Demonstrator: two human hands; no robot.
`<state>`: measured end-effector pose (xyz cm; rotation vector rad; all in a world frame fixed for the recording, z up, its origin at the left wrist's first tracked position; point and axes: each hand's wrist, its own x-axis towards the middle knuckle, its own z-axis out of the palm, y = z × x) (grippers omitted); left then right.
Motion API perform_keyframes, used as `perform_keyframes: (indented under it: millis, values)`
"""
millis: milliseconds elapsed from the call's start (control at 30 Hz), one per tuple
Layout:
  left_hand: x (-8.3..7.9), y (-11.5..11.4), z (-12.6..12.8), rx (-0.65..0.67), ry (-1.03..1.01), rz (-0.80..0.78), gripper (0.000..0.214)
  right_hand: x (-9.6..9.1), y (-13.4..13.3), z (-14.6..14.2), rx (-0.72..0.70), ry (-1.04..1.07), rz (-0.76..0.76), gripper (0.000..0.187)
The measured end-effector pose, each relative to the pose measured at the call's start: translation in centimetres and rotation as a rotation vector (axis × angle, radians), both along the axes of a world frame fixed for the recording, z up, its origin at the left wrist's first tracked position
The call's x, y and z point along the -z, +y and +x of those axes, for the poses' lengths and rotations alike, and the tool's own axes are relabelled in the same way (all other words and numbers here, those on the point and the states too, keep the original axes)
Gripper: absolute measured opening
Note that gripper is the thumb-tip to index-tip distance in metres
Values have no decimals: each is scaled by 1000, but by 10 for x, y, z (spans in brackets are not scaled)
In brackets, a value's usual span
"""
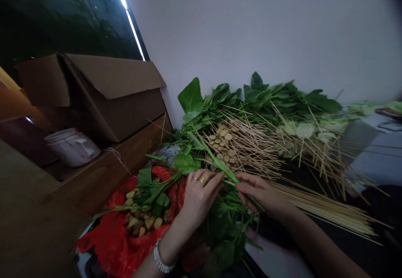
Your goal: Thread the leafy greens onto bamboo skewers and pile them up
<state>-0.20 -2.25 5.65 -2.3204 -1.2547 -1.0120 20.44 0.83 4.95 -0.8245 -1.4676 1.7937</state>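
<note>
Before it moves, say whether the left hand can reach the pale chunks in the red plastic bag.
Likely yes: the left hand is beside the bag, and only a few leafy green stems lie across the chunks.

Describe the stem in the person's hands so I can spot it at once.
Below the white wall lies a heap of leafy greens under scattered wooden skewers. At its near edge, the left hand, wearing a gold ring, and the right hand meet around a long, thin green stem. It alone runs diagonally up across the skewers from between the hands.
</note>
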Motion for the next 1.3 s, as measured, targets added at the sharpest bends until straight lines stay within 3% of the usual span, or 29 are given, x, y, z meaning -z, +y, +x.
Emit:
perform_keyframes:
  millis: [133,200,300,433,500,600,733,900,967,1133,1300]
  values:
    - [-8,-5,5,-12,163,-199,17,2,-1,-7,103,-9,21,32]
    - [-14,-11,3,25,200,-335,16,6,-4,-13,83,-14,2,31]
    - [-21,-24,-5,157,204,-497,16,12,-4,-18,44,-13,-52,30]
    - [-16,-48,-31,360,197,-721,16,11,7,-3,219,34,-44,35]
    - [-11,-58,-50,296,154,-828,14,7,13,9,217,22,-13,35]
    - [-10,-61,-77,62,51,-874,11,2,16,19,155,3,-3,32]
    - [-19,-45,-87,-117,-31,-672,14,1,12,17,79,6,-49,30]
    - [-28,-6,-64,-75,-171,-52,19,-4,3,12,40,-39,-52,31]
    - [-27,12,-56,-73,-164,95,20,-5,0,10,17,-46,-39,30]
    - [-8,52,-49,-86,42,128,21,8,-1,8,-66,6,-70,25]
    - [17,68,-54,-89,177,52,27,33,6,18,-82,97,-103,24]
